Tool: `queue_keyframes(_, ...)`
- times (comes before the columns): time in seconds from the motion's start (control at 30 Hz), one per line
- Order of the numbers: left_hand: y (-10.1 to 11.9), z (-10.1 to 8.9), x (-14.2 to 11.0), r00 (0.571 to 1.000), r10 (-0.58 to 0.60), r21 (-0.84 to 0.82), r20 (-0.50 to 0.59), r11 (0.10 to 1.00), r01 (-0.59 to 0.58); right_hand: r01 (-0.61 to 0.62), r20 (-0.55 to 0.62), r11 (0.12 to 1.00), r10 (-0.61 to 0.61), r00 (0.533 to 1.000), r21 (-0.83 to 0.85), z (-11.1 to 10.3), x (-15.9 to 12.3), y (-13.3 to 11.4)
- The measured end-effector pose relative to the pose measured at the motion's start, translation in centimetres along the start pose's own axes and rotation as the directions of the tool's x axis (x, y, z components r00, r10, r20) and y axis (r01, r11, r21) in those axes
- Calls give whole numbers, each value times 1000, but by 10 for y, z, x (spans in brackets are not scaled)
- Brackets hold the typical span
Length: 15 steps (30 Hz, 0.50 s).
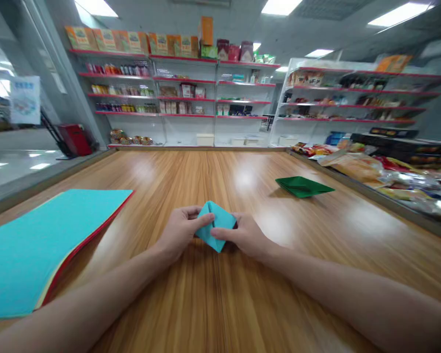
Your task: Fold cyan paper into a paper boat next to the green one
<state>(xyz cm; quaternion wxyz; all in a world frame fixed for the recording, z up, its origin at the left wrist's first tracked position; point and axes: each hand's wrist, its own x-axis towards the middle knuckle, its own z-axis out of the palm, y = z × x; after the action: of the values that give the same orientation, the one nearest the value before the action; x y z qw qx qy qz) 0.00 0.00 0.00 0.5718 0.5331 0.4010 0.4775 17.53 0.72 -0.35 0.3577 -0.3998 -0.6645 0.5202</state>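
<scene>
A small piece of folded light-blue paper (220, 220) is held between my hands over the middle of the wooden table. It has a diamond outline, with a slit or fold line near its upper left. My left hand (183, 228) grips its left side, thumb on the front face and fingers behind. On the right side, my right hand (246, 234) pinches it, the thumb lying across the lower front. The fingertips behind the paper are hidden. A folded dark-green paper piece (303, 186) rests on the table to the right, apart from my hands.
Stacked coloured paper sheets (59, 240), light blue on top with yellow and red edges below, lie at the left. Packaged snacks (371, 171) crowd beyond the table's right edge. Shelves of goods (183, 98) stand past the far edge of the wooden table (191, 304).
</scene>
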Motion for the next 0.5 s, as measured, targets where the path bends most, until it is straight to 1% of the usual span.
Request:
queue_keyframes(0.13, -2, -3, 3, 997, -48, -6, 60, 999, 49, -70, 118, 993, 59, 991, 92, -5, -2, -3)
queue_keyframes(0.2, -2, -3, 3, 994, -53, -8, 99, 999, 54, -126, 194, 985, 101, 976, 118, -6, -3, -4)
queue_keyframes(0.27, 0, -3, 2, 994, -35, 7, 108, 999, 34, -165, 233, 979, 135, 963, 116, -7, -3, -4)
queue_keyframes(0.37, 1, -2, 0, 998, 46, 67, 38, 997, -48, -148, 229, 980, 115, 967, 131, -4, -1, -4)
queue_keyframes(0.43, 0, -1, 0, 993, 109, 104, -44, 989, -104, -106, 183, 981, 76, 980, 162, -2, 1, -3)
queue_keyframes(0.5, -2, -1, 0, 979, 161, 113, -126, 983, -147, -95, 145, 979, 69, 987, 180, -1, 2, -2)
